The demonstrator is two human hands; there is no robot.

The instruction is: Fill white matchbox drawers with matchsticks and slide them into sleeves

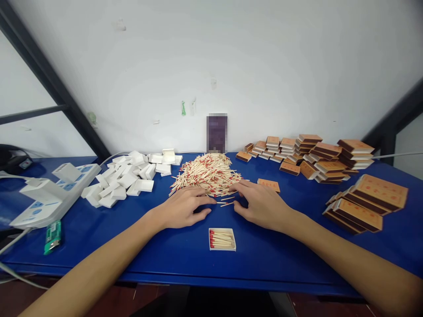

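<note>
A large heap of red-tipped matches (208, 174) lies at the back middle of the blue table. My left hand (187, 207) rests at the heap's front left edge, palm down, thumb apart from the fingers. On the opposite side, my right hand (259, 204) reaches to the heap's front right edge with its fingers curved and spread. A few loose matches (226, 203) lie on the table between my fingertips; neither hand visibly grips one. Nearer to me sits a white matchbox tray (222, 247) holding a layer of matches, red heads to the left.
Empty white trays (127, 176) are piled at left. Orange matchboxes (319, 160) stand in stacks at right, with one single matchbox (269, 185) behind my right hand. At far left are a power strip (71, 191) and a green packet (53, 237). A wall (264, 66) rises behind.
</note>
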